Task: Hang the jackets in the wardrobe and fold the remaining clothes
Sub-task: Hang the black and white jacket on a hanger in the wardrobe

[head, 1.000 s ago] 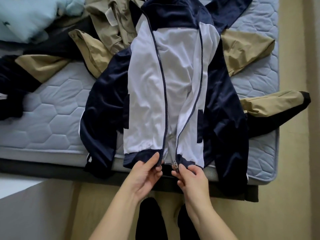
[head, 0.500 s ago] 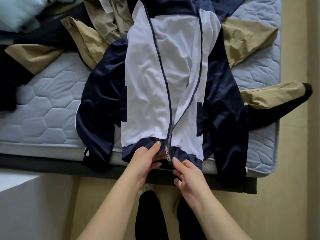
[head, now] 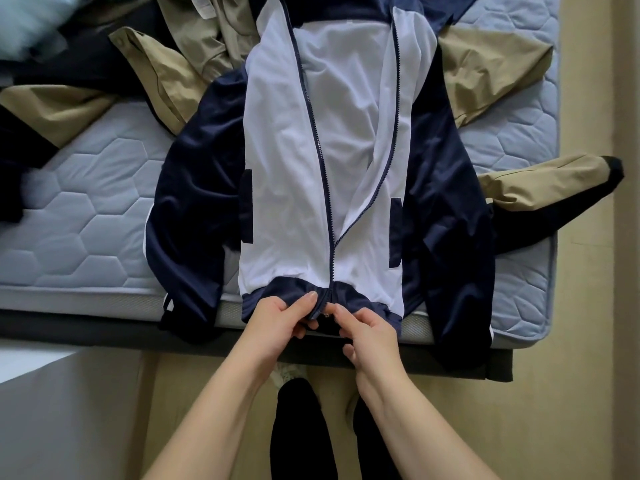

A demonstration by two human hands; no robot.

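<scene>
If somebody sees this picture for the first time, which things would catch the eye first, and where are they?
First, the navy and white jacket, spread flat in the middle of the pale blue mattress, hem at the near edge. There the left grip and right grip pinch the hem on either side of the zip's lower end. Behind it lie crumpled tan jackets, one sleeve reaching past the mattress's right edge.

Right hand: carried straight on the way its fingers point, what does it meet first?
The jacket: the right hand points up-left at its navy hem by the zip's foot, seemingly touching it. Just beyond is the left hand, gripping that hem.
</scene>
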